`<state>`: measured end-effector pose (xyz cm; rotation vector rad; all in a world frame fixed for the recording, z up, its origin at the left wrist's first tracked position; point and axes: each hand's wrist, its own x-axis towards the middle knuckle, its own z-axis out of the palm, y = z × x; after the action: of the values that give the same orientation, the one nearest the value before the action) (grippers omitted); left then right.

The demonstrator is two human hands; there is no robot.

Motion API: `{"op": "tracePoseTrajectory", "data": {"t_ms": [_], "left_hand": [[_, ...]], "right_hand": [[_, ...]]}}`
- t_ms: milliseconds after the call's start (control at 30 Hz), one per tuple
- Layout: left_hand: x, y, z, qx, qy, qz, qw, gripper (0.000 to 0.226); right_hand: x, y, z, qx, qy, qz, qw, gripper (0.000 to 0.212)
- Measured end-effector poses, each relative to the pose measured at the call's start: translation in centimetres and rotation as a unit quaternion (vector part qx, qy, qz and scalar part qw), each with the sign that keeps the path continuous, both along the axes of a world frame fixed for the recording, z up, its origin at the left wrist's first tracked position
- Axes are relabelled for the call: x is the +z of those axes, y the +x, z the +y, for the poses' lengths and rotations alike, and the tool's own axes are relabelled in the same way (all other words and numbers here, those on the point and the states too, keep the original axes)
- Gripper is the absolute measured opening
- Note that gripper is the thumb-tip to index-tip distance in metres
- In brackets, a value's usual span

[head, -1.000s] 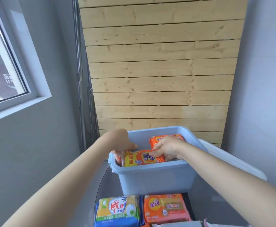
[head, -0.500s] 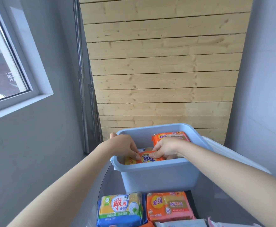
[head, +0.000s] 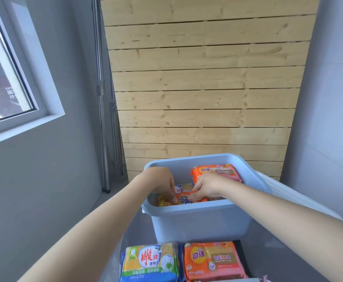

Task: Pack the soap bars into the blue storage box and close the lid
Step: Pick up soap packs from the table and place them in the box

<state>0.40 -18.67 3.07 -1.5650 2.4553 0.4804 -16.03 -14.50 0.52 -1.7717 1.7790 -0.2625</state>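
Observation:
The blue storage box point(head: 197, 222) stands open on the table ahead of me. Both hands reach inside it. My left hand point(head: 162, 183) and my right hand point(head: 208, 186) together grip a yellow-orange soap pack point(head: 183, 199), low against the box's near wall. An orange soap pack point(head: 213, 169) lies at the far right of the box, and a blue-white pack point(head: 181, 187) shows between my hands. In front of the box lie a yellow-blue soap pack point(head: 151, 261) and an orange soap pack point(head: 212, 260). The whitish lid point(head: 296, 198) leans at the box's right side.
The table is round with a grey glass top point(head: 268, 253). A wooden slat wall point(head: 203, 88) rises behind the box, grey walls stand on both sides, and a window point(head: 1, 78) is at the left.
Both hands have lowered the yellow-orange soap pack deeper into the box, so less of it shows above the near wall. The view has shifted slightly.

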Motion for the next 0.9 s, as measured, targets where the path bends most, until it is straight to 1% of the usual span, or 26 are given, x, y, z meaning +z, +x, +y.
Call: {"op": "tracePoseTrajectory", "data": {"t_ms": [100, 200, 333, 433, 567, 733, 767, 833, 900], "left_hand": [[-0.2, -0.8, 0.2, 0.0, -0.004, -0.048, 0.999, 0.035], [-0.5, -1.2, 0.6, -0.007, -0.015, -0.072, 0.997, 0.033], [-0.5, -1.4, 0.2, 0.0, 0.007, -0.08, 0.997, 0.036], [-0.6, -1.6, -0.3, 0.009, 0.024, -0.069, 0.997, 0.035], [-0.9, -1.3, -0.1, 0.006, 0.035, -0.026, 0.999, 0.023], [-0.9, -1.4, -0.1, 0.036, 0.08, -0.023, 0.996, 0.017], [-1.0, -1.5, -0.2, 0.042, 0.081, -0.024, 0.996, 0.018], [-1.3, -1.7, -0.4, 0.057, 0.083, -0.029, 0.995, 0.03], [-1.5, -1.7, -0.8, 0.069, 0.091, -0.037, 0.993, 0.04]], "right_hand": [[0.1, 0.2, 0.1, 0.012, 0.005, 0.038, 0.999, 0.039], [0.5, 0.6, 0.3, 0.033, 0.029, 0.089, 0.995, 0.042], [0.1, 0.5, -0.1, 0.021, 0.029, 0.107, 0.994, 0.046], [-0.1, 0.4, -0.3, -0.001, 0.021, 0.106, 0.994, 0.048], [0.6, 0.6, 0.0, 0.034, 0.038, 0.129, 0.99, 0.047], [0.8, 0.8, 0.1, 0.037, 0.059, 0.134, 0.989, 0.05], [0.8, 0.8, 0.0, 0.03, 0.064, 0.136, 0.988, 0.051], [0.7, 0.8, -0.3, 0.01, 0.075, 0.134, 0.988, 0.055], [0.4, 0.8, -0.6, -0.007, 0.06, 0.136, 0.989, 0.056]]}}
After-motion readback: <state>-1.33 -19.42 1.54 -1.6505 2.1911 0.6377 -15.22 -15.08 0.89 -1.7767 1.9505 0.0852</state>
